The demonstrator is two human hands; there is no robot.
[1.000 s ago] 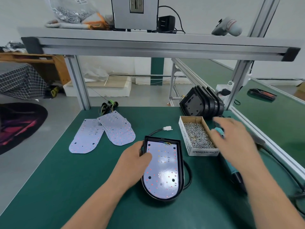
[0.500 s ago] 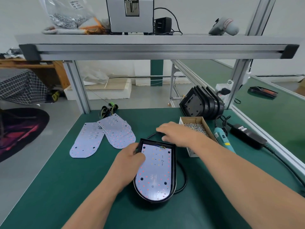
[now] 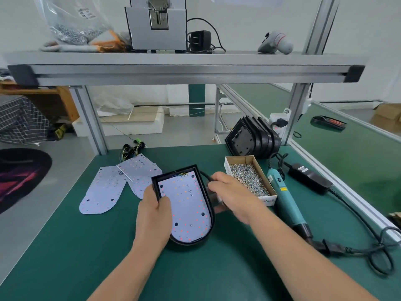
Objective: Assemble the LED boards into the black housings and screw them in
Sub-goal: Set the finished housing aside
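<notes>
Two hands, green mat (image 3: pixel 65 246), grey floor (image 3: pixel 65 161): left hand (image 3: pixel 153 216) fingers grip black housing (image 3: pixel 174 171); right hand (image 3: pixel 233 195) fingers pinch cable (image 3: pixel 204 175).

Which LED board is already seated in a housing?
The LED board inside the black housing that the left hand grips, at centre. The other boards lie loose on the green mat to its left.

left hand (image 3: pixel 154 213); right hand (image 3: pixel 234 196); both bare; forearms bare
</notes>
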